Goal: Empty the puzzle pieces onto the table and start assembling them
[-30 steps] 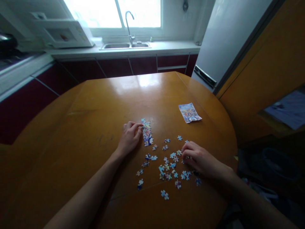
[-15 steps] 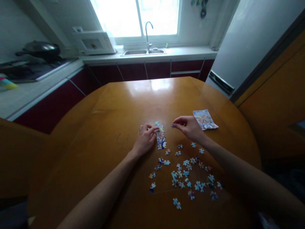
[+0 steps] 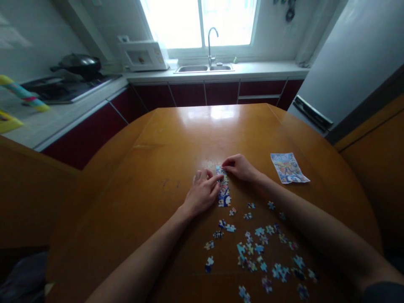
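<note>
A narrow strip of joined jigsaw pieces point(image 3: 224, 194) lies on the table in front of me. My left hand point(image 3: 204, 190) rests at the strip's left side, its index finger stretched across the pieces and the other fingers loosely bent. At the strip's upper right edge, my right hand point(image 3: 239, 167) pinches a small jigsaw piece, mostly hidden by the fingertips. Loose jigsaw pieces point(image 3: 259, 248) are scattered nearer to me, below the strip and under the right forearm. To the right lies a creased picture sheet point(image 3: 288, 167) with a colourful print.
The wooden table point(image 3: 151, 168) has rounded sides. Beyond it stand a counter with a sink point(image 3: 192, 69), a tap and a microwave point(image 3: 143, 56). A stove with a lidded pan point(image 3: 80, 64) is at the left, a fridge point(image 3: 344, 63) at the right.
My right hand has moved left with the jigsaw piece, from a gap beside the strip to its upper edge. The left hand stays on the strip. The view has shifted slightly left.
</note>
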Demonstrator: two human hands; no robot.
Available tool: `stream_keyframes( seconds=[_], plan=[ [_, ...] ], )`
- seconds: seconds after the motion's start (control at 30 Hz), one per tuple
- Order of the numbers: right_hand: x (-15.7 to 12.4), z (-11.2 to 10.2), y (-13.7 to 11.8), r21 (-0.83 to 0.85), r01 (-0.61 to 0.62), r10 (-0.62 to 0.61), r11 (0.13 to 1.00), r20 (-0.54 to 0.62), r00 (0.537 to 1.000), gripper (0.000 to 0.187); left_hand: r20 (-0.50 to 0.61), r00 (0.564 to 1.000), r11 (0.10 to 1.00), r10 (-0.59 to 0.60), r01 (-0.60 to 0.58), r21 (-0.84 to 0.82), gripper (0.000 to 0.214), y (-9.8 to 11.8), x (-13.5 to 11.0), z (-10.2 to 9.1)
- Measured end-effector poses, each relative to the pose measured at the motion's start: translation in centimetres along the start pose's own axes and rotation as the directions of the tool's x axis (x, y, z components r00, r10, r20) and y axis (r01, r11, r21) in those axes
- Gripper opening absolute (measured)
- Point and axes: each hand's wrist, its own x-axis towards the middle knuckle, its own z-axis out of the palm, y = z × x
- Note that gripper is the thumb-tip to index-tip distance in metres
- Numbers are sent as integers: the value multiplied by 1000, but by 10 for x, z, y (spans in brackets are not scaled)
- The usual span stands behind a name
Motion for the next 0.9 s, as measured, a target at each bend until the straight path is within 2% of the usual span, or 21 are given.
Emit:
stream_keyframes(
  seconds=[0.2,0.57,0.8,0.9],
  plan=[
    [0,1,2,-29,30,-29,999,44,999,14,25,1000,1000,-14,14,16,33,1,0,-1],
    [-2,2,5,-166,87,-88,982,-2,996,8,31,999,999,-15,14,40,33,2,0,-2],
    [-4,3,2,-150,98,-95,984,25,995,11,23,1000,999,-15,14,46,32,2,0,-1],
    [-5,4,4,-101,88,-92,991,-38,995,16,28,1000,999,-10,9,49,32,2,0,-2]
  ],
)
